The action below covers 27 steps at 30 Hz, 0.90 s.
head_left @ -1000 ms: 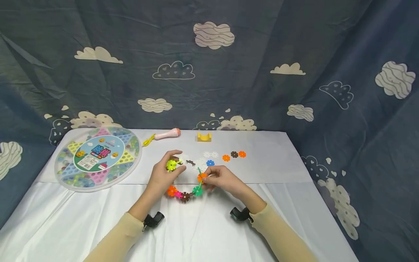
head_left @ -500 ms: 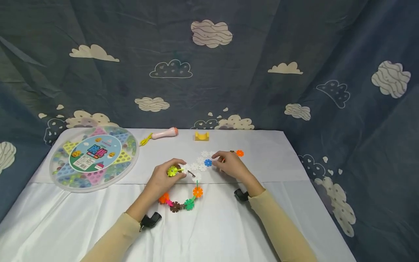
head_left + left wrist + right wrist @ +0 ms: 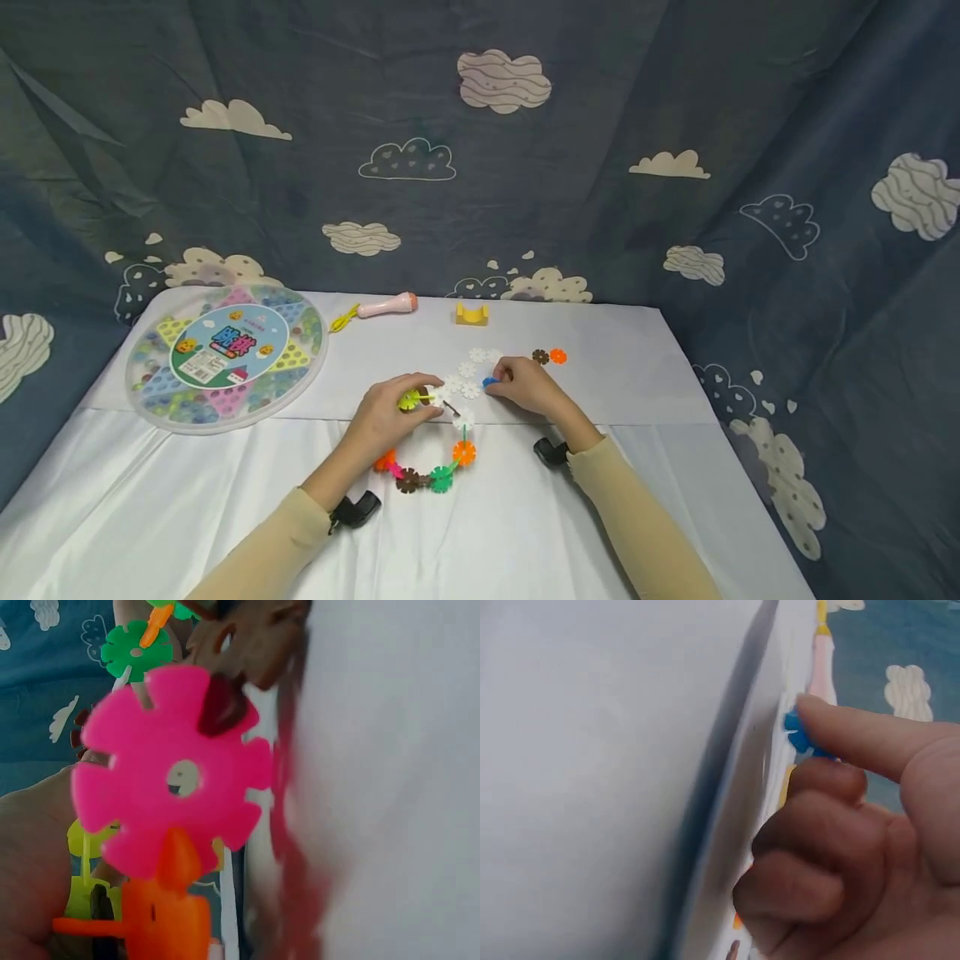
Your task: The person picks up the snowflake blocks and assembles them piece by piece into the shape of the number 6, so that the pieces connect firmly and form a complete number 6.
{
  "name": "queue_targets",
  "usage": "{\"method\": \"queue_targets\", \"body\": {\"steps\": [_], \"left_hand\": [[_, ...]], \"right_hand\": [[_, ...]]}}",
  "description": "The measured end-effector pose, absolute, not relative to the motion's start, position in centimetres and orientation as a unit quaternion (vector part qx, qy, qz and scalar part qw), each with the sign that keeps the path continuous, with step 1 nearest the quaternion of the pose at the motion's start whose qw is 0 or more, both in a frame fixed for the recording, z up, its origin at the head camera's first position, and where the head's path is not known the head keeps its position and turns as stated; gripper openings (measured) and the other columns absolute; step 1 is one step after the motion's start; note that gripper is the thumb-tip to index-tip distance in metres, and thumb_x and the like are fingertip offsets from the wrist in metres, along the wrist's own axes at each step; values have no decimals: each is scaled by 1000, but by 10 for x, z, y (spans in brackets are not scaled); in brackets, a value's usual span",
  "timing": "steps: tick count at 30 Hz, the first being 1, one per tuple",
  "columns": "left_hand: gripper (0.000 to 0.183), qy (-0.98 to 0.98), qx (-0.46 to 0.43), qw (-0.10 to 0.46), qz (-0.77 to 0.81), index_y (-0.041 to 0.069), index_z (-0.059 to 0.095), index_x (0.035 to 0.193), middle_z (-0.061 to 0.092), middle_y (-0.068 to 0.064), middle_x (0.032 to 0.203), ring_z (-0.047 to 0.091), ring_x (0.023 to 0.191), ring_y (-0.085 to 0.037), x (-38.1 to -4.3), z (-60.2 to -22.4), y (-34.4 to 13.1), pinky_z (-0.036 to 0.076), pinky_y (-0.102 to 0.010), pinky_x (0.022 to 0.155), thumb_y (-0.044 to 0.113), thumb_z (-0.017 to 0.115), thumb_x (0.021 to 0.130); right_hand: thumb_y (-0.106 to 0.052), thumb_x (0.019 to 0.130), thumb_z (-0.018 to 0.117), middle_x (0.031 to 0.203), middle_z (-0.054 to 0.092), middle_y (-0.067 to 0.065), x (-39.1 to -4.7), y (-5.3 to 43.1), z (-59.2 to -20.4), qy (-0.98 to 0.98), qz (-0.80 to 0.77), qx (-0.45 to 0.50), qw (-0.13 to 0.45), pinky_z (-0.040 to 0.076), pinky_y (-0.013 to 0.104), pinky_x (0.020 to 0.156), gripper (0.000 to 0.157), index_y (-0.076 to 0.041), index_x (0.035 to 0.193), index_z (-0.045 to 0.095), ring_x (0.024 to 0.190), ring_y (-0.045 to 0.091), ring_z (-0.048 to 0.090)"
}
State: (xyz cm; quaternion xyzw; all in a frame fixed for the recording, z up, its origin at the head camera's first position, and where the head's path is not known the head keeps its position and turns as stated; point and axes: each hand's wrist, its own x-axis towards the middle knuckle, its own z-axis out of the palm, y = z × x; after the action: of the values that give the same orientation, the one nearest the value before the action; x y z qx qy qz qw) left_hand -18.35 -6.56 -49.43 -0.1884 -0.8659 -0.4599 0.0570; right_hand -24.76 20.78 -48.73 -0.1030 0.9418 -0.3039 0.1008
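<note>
My left hand (image 3: 384,418) holds a ring-shaped chain of flower-shaped interlocking discs by its yellow-green disc (image 3: 408,400). Orange, pink (image 3: 169,780), brown (image 3: 408,481), green (image 3: 441,478) and white discs make up the rest of the chain. To the right of it, my right hand (image 3: 528,387) pinches a blue flower disc (image 3: 799,736) between thumb and forefinger, close to the table. Loose white flower discs (image 3: 477,356) lie beside that hand. In the left wrist view, the pink disc hides part of the left fingers.
A brown disc (image 3: 540,357) and an orange disc (image 3: 558,356) lie beyond the right hand. Farther back are a yellow block with a curved notch (image 3: 472,314) and a pink-handled item (image 3: 387,305) with a yellow cord. A round marble-game board (image 3: 225,362) takes up the left side.
My right hand has left the chain's orange disc, moved over to the loose discs and picked up the blue one. The left hand keeps holding the chain, which hangs slightly lower.
</note>
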Motion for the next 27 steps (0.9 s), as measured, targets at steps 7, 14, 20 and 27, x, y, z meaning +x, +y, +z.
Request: {"method": "queue_targets", "body": {"steps": [7,14,20,27], "left_hand": [[35,-841,-143,-7,-523,34,76,121,78,8,103,69,101,-14,-180,-503,-61,54,-40,98,34,88,88],[36,-825,-134,-26,-549,34,76,121,78,5,104,65,95,-13,-177,-506,-56,51,-31,90,35,89,87],[35,-820,-118,-31,-559,33,78,119,78,2,108,63,88,-12,-177,-506,-54,51,-25,81,34,90,87],[36,-806,-99,-65,-580,30,78,120,76,-6,109,57,51,-14,-176,-503,-55,50,-24,52,34,90,87]], "right_hand": [[-22,101,73,77,64,4,-219,204,-483,882,-438,-137,110,43,23,59,12,-10,101,74,64,14,51],[-18,101,72,84,71,11,-203,195,-480,860,-471,-166,101,48,22,57,12,-6,102,75,63,12,55],[-15,99,74,82,74,5,-199,193,-477,867,-452,-202,60,49,22,61,6,-9,98,77,67,12,60],[-11,98,76,78,77,3,-197,191,-478,867,-436,-240,33,47,21,57,4,-10,95,78,60,17,65]]}}
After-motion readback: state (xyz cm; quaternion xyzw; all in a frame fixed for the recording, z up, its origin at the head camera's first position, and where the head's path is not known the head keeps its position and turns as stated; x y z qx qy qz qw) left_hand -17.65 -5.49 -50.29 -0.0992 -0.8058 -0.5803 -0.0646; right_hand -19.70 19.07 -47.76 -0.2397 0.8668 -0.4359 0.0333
